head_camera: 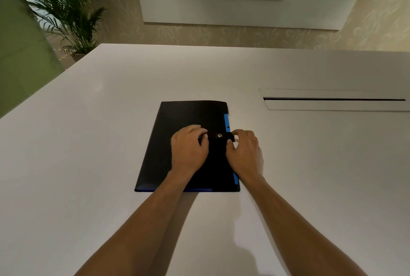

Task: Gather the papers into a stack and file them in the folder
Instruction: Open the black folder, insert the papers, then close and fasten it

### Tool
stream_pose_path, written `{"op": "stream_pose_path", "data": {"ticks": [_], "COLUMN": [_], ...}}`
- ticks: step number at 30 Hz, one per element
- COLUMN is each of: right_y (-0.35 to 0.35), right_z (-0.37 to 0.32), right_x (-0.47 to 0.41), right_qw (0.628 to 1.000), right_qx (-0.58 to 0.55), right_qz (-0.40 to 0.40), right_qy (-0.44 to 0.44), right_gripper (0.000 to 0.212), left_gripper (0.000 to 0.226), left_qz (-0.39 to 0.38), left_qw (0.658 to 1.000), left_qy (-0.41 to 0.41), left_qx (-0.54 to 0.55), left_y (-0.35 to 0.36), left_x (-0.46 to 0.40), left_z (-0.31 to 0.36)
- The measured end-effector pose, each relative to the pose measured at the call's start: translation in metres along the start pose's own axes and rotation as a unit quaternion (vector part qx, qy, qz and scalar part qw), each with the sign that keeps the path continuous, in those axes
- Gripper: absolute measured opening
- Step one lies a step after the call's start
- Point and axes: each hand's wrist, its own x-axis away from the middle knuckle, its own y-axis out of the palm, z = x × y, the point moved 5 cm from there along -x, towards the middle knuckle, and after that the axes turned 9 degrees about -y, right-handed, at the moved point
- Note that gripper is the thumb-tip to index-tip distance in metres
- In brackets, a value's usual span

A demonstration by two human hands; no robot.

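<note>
Black folder lies closed on the white table, no loose papers in sight (presumably filed); left hand presses its cover with curled fingers; right hand pinches the snap strap at the edge; only fastening seems left.

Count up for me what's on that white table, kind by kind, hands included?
Black folder with snap strap: 1
Hands resting on the folder: 2, left hand and right hand
Loose papers on the table: 0 visible
Total: 3
</note>
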Motion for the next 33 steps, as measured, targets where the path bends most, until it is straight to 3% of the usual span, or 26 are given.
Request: {"op": "stream_pose_path", "data": {"ticks": [3,6,11,13,15,18,21,24,29,33], "right_y": [-0.014,-0.021,-0.019,-0.021,-0.019,-0.018,-0.017,-0.018,-0.026,-0.032], "right_z": [0.000,-0.003,-0.009,-0.009,-0.003,0.004,0.005,0.008,0.025,0.044], "right_x": [0.005,0.013,0.025,0.027,0.028,0.027,0.027,0.029,0.017,-0.003], "right_qw": [0.997,0.989,0.978,0.978,0.967,0.945,0.908,0.880,0.867,0.877], "right_qx": [-0.020,-0.010,0.049,-0.004,-0.127,-0.221,-0.333,-0.394,-0.437,-0.435], "right_qz": [-0.046,-0.135,-0.187,-0.176,-0.148,-0.127,-0.146,-0.165,-0.107,-0.067], "right_qy": [0.053,0.066,0.073,0.109,0.165,0.203,0.208,0.208,0.215,0.195], "right_gripper": [0.039,0.043,0.047,0.046,0.048,0.034,0.046,0.055,0.056,0.064], "left_gripper": [0.034,0.054,0.067,0.069,0.069,0.066,0.059,0.056,0.049,0.045], "left_qz": [0.001,-0.052,-0.113,-0.109,-0.107,-0.150,-0.187,-0.170,-0.157,-0.134], "left_qw": [0.993,0.968,0.952,0.953,0.950,0.924,0.914,0.920,0.933,0.946], "left_qy": [-0.099,-0.216,-0.260,-0.269,-0.294,-0.330,-0.325,-0.306,-0.259,-0.213], "left_qx": [-0.068,-0.121,-0.118,-0.084,-0.005,0.118,0.156,0.175,0.195,0.205], "left_y": [-0.025,-0.046,-0.052,-0.056,-0.063,-0.063,-0.055,-0.051,-0.042,-0.030], "left_x": [-0.004,0.001,0.010,0.006,0.001,-0.002,-0.003,-0.009,-0.023,-0.042], "left_z": [-0.016,-0.044,-0.060,-0.062,-0.068,-0.079,-0.076,-0.069,-0.054,-0.033]}}
